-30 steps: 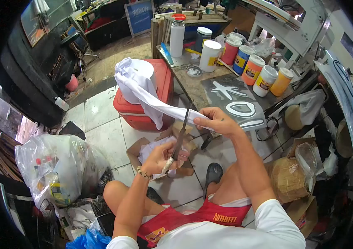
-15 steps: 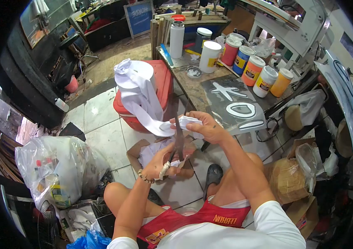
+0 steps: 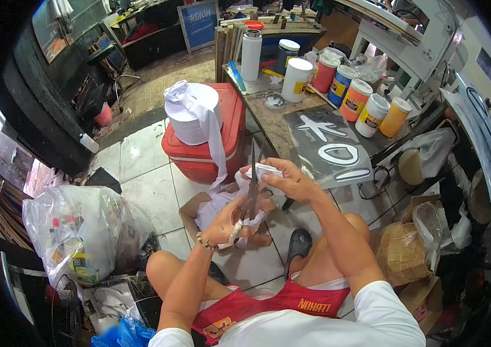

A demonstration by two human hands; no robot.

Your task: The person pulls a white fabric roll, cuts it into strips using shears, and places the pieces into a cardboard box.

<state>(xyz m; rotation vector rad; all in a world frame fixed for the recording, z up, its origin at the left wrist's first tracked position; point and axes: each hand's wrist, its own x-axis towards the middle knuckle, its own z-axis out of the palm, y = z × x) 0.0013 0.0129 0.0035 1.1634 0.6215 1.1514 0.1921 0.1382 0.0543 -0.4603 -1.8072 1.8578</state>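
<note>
The tiled floor point(image 3: 144, 149) is opening between the bulging clear bag point(image 3: 92, 228), which is holding bottles, and the red cooler point(image 3: 199, 161). The bench point(image 3: 268, 124) is running along the cooler's far right, its near edge partly bordered by a dark lettered sheet point(image 3: 329, 147); lidded paint tubs point(image 3: 354, 99) are crowding its far side. The cooler's lid is supporting a white cylinder point(image 3: 202, 128) with a cloth strip point(image 3: 215, 141) draping over it. Below, an open carton point(image 3: 189, 213) is holding crumpled white fabric point(image 3: 208, 213). The left hand point(image 3: 222, 224) is closing its fingers round the wrapped handles of the scissors point(image 3: 251, 199), blades pointing away. The right hand point(image 3: 288, 180) is pinching a folded white cloth point(image 3: 268, 172) beside the blades.
</note>
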